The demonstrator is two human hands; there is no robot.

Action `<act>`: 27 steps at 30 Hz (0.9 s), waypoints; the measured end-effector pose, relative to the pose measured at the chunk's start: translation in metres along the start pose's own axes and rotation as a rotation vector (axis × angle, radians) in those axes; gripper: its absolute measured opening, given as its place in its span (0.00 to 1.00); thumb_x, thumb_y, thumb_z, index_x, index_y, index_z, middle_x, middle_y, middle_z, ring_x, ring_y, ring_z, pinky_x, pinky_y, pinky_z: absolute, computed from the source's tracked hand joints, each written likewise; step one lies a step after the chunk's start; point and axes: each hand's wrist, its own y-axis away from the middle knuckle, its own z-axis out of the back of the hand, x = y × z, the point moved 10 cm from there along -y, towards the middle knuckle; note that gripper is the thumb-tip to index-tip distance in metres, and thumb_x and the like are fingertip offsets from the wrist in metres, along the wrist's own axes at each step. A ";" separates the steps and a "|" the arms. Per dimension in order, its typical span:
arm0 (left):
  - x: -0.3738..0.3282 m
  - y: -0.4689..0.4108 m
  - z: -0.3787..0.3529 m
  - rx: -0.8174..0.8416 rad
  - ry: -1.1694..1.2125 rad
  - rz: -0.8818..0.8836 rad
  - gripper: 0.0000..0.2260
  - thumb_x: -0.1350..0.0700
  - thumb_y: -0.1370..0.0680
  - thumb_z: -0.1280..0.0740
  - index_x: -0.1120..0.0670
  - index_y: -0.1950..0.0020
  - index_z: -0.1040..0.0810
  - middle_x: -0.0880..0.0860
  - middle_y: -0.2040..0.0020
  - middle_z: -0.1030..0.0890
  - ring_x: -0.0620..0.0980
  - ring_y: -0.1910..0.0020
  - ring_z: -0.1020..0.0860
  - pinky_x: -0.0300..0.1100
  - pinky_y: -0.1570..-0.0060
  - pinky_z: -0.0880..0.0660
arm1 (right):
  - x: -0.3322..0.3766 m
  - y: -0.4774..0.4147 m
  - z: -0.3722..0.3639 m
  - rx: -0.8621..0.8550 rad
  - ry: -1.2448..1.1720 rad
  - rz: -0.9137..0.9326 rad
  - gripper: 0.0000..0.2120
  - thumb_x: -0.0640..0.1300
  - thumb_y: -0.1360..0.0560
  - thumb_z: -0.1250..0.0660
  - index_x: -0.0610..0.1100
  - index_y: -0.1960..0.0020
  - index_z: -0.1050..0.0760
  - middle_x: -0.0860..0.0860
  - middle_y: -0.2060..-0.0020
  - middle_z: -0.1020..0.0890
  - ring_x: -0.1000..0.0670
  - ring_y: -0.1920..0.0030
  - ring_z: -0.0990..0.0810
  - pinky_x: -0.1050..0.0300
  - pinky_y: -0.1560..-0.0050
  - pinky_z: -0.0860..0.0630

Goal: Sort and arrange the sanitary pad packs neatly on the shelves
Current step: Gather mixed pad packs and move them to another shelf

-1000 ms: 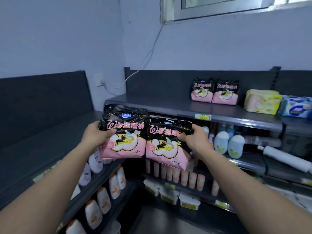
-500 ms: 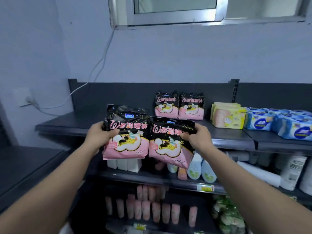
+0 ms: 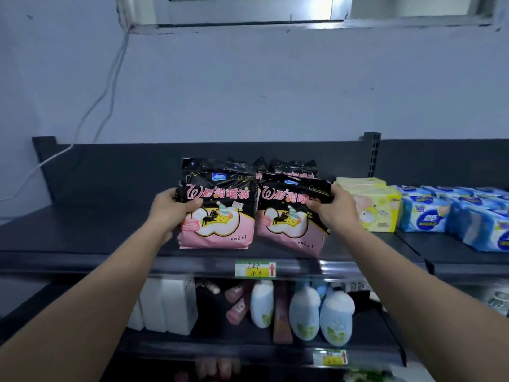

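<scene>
The left hand (image 3: 176, 209) grips the left edge of one black-and-pink sanitary pad pack (image 3: 220, 205), thumb across the front and the fingers hidden behind it. The right hand (image 3: 334, 213) grips the upper right corner of a second matching pack (image 3: 289, 219) the same way, thumb over part of the lettering. The two packs stand side by side, upright and facing the camera, over the near part of the top shelf (image 3: 82, 230). The right one tilts slightly. Whether their lower edges touch the shelf cannot be told.

Directly behind them, against the dark back panel, only the black crimped tops of more such packs (image 3: 293, 167) show; their number is unclear. To the right on the same shelf sit yellow packs (image 3: 381, 208), partly covered by the right hand, then blue packs (image 3: 429, 216) that run off the right edge.

A green and yellow price tag (image 3: 255, 269) sits on the shelf's front lip, its writing hard to read. On the shelf below are white cartons (image 3: 170, 307), pink tubes (image 3: 237, 301) and pale blue bottles (image 3: 336, 318), dim and blurred. A lower shelf is cut off at the bottom. A white cable (image 3: 104, 92) runs down the wall from a window frame (image 3: 248, 22) cropped at the top.
</scene>
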 end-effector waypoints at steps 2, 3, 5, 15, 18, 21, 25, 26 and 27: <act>0.004 -0.019 -0.017 -0.003 0.002 0.005 0.08 0.66 0.28 0.27 0.55 0.54 0.22 0.56 0.57 0.18 0.54 0.60 0.19 0.47 0.54 0.21 | -0.008 -0.026 -0.004 0.003 0.015 -0.001 0.15 0.39 0.29 0.26 0.45 0.43 0.22 0.52 0.55 0.19 0.47 0.50 0.19 0.51 0.44 0.23; 0.005 -0.028 -0.026 -0.004 0.000 0.007 0.08 0.66 0.28 0.27 0.55 0.55 0.22 0.55 0.57 0.18 0.54 0.59 0.19 0.48 0.53 0.21 | -0.013 -0.039 -0.006 0.007 0.029 -0.001 0.14 0.39 0.29 0.26 0.45 0.44 0.22 0.52 0.55 0.19 0.47 0.50 0.19 0.50 0.44 0.23; 0.011 -0.047 -0.043 -0.006 -0.002 0.017 0.09 0.66 0.27 0.28 0.54 0.55 0.23 0.55 0.57 0.18 0.53 0.60 0.20 0.46 0.56 0.21 | -0.023 -0.067 -0.010 0.023 0.064 -0.004 0.14 0.39 0.29 0.26 0.47 0.45 0.21 0.51 0.53 0.17 0.46 0.49 0.19 0.48 0.44 0.23; 0.058 -0.125 -0.090 -0.028 -0.110 0.105 0.14 0.65 0.28 0.27 0.56 0.46 0.26 0.58 0.46 0.19 0.55 0.51 0.20 0.52 0.45 0.23 | -0.079 -0.160 -0.037 0.174 0.180 -0.035 0.11 0.40 0.29 0.26 0.48 0.49 0.23 0.51 0.57 0.17 0.45 0.50 0.19 0.50 0.46 0.23; 0.067 -0.135 -0.109 0.085 -0.206 0.102 0.34 0.67 0.34 0.22 0.54 0.34 0.35 0.53 0.43 0.22 0.54 0.44 0.23 0.50 0.42 0.25 | -0.080 -0.173 -0.044 0.181 0.204 0.011 0.13 0.40 0.28 0.27 0.45 0.44 0.22 0.50 0.54 0.18 0.45 0.47 0.20 0.54 0.47 0.25; 0.070 -0.141 -0.117 0.092 -0.379 0.033 0.43 0.67 0.36 0.21 0.50 0.29 0.41 0.50 0.44 0.22 0.52 0.45 0.23 0.48 0.43 0.25 | -0.079 -0.184 -0.050 0.183 0.281 0.059 0.20 0.42 0.27 0.27 0.45 0.37 0.25 0.47 0.44 0.19 0.44 0.44 0.22 0.54 0.45 0.26; 0.062 -0.146 -0.124 0.007 -0.538 -0.092 0.41 0.64 0.36 0.23 0.44 0.30 0.40 0.52 0.44 0.23 0.52 0.46 0.23 0.45 0.50 0.27 | -0.075 -0.188 -0.050 0.115 0.415 0.127 0.34 0.42 0.29 0.27 0.49 0.27 0.36 0.44 0.36 0.28 0.42 0.36 0.28 0.51 0.40 0.30; 0.062 -0.147 -0.126 -0.001 -0.562 -0.113 0.42 0.62 0.36 0.24 0.43 0.29 0.40 0.53 0.43 0.24 0.53 0.45 0.24 0.47 0.49 0.26 | -0.071 -0.185 -0.051 0.088 0.461 0.157 0.37 0.40 0.29 0.27 0.48 0.25 0.40 0.43 0.34 0.30 0.41 0.34 0.30 0.49 0.38 0.32; 0.064 -0.147 -0.128 -0.002 -0.592 -0.115 0.43 0.61 0.36 0.24 0.42 0.27 0.42 0.55 0.42 0.25 0.54 0.44 0.24 0.48 0.47 0.26 | -0.063 -0.181 -0.052 0.057 0.519 0.209 0.39 0.39 0.30 0.27 0.47 0.24 0.42 0.42 0.32 0.33 0.41 0.31 0.33 0.48 0.34 0.34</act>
